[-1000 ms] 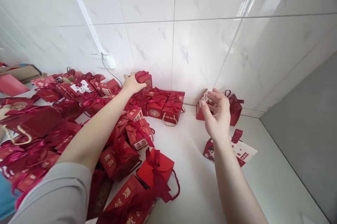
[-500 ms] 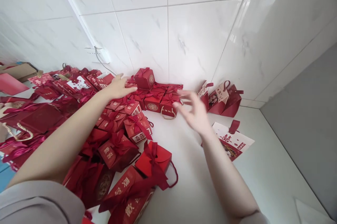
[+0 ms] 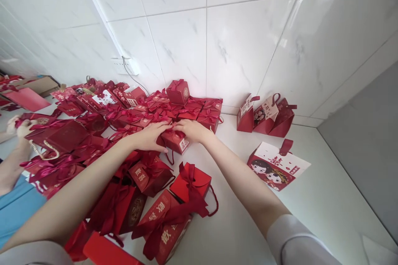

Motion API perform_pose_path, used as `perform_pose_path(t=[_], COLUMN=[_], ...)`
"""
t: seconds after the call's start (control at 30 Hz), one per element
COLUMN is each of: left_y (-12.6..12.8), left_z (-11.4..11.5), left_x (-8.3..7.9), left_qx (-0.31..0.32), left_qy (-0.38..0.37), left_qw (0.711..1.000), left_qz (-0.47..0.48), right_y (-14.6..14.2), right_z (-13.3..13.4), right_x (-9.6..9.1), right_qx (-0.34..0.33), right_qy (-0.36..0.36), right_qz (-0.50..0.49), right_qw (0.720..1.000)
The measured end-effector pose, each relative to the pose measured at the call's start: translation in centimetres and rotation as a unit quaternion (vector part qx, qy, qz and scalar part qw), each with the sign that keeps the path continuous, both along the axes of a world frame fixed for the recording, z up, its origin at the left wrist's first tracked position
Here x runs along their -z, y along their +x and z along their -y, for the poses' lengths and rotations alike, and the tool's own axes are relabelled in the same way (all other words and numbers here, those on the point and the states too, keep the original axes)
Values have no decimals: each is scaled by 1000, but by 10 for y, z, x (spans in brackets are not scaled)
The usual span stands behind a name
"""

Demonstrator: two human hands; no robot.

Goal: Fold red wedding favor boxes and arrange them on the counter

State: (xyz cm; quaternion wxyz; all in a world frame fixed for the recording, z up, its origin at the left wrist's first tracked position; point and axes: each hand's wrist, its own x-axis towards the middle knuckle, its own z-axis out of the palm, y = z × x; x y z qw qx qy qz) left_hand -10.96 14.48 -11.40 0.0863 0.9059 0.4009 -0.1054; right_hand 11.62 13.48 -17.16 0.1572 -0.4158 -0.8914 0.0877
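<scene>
Both my hands meet on one small red gift box [image 3: 177, 140] with a ribbon bow, in the middle of a white counter [image 3: 236, 198]. My left hand [image 3: 149, 136] grips its left side with curled fingers. My right hand [image 3: 191, 129] presses on its top from the right. Around it lie several similar red ribboned boxes, and one red box [image 3: 178, 91] stands on top of the pile by the wall.
More red boxes and bags [image 3: 59, 136] crowd the left. Three open red-and-white bags [image 3: 265, 115] stand at the back right; a flat cartoon-printed bag [image 3: 276, 166] lies in front. Another person's hand [image 3: 18, 126] and blue sleeve [image 3: 15, 205] show at far left. A wall socket [image 3: 126, 66] has a cable.
My left hand left the top box by the wall and came down. My right hand swung left from the open bags. Both now hold one small red box.
</scene>
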Motion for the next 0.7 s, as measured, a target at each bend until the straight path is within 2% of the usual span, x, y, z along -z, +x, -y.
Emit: perform_pose_path(t=[0.1,0.17,0.2,0.27,0.33,0.4,0.47,0.57,0.63,0.7], left_y=[16,27,32,40,44,46,48,49,48,40], left_z=[-8,-13,-15,-18,-22,-26,-28,-23,-12,5], left_x=[16,26,30,37,43,48,50,40,23,-2], left_qx=[18,53,75,111,124,121,116,108,87,53], left_qy=[72,96,102,106,106,114,121,110,95,86], left_qw=[997,993,991,987,986,986,986,988,991,992], left_qz=[31,46,50,48,33,18,11,18,39,71], right_y=[5,8,9,10,10,10,12,23,33,39], right_z=[27,65,88,137,178,201,200,164,131,108], right_x=[-9,-15,-18,-18,-12,1,16,33,38,35], right_qx=[117,134,114,11,-71,-63,-14,71,127,138], right_qy=[101,92,78,54,36,20,10,33,52,55], right_qz=[-57,-107,-131,-153,-109,-70,-45,-21,-30,-44], right_qw=[986,981,982,987,991,995,999,997,990,988])
